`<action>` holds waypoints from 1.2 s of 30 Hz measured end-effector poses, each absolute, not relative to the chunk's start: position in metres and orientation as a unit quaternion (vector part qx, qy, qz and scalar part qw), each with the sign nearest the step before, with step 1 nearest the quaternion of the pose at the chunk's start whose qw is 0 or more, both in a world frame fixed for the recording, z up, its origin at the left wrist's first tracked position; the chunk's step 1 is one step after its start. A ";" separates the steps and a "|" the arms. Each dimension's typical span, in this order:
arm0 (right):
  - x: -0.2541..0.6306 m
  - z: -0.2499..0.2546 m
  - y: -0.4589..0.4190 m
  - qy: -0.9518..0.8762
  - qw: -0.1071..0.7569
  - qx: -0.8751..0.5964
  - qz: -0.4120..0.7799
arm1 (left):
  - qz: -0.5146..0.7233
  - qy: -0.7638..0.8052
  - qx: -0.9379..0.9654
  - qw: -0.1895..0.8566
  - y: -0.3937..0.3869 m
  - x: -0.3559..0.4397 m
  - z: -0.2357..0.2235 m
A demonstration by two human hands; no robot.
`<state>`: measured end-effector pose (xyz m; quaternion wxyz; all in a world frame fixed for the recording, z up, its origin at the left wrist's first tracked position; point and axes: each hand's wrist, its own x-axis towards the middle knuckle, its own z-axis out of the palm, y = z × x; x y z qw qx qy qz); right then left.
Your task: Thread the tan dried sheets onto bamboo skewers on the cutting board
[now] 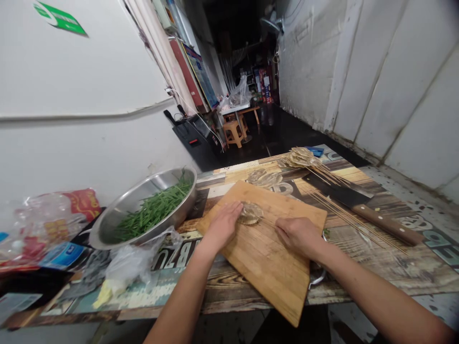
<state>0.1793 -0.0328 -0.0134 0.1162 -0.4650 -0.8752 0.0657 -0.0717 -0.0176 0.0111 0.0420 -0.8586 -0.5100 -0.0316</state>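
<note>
1. Bare near corner of my tan wooden board (268, 272) overhangs the wood-patterned table (351, 272).
2. My outstretched left hand (223, 223) touches the flat, rounded, brownish piece (251, 213) on it.
3. My right hand (298, 235) pinches a thin wooden skewer (268, 222).

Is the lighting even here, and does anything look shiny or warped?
Head view: uneven, with a pale left wall but a nearly black far end; highlights on the steel bowl; faint reflections on the dark floor; right forearm seemingly stretched, perhaps by a wide lens.
</note>
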 end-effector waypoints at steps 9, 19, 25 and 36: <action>0.180 -0.008 -0.036 -0.871 0.119 -0.473 0.065 | 0.017 -0.528 -0.849 0.032 -0.013 -0.069 0.007; 0.181 -0.013 -0.036 -0.862 0.167 -0.475 0.060 | 0.015 -0.521 -0.850 0.079 -0.018 -0.052 0.014; 0.180 -0.013 -0.035 -0.864 0.152 -0.476 0.065 | 0.040 -0.505 -0.862 0.010 -0.020 -0.047 0.006; 0.208 0.011 -0.034 -0.822 0.145 -0.550 0.011 | -0.270 -0.518 -0.812 0.023 -0.012 -0.025 0.028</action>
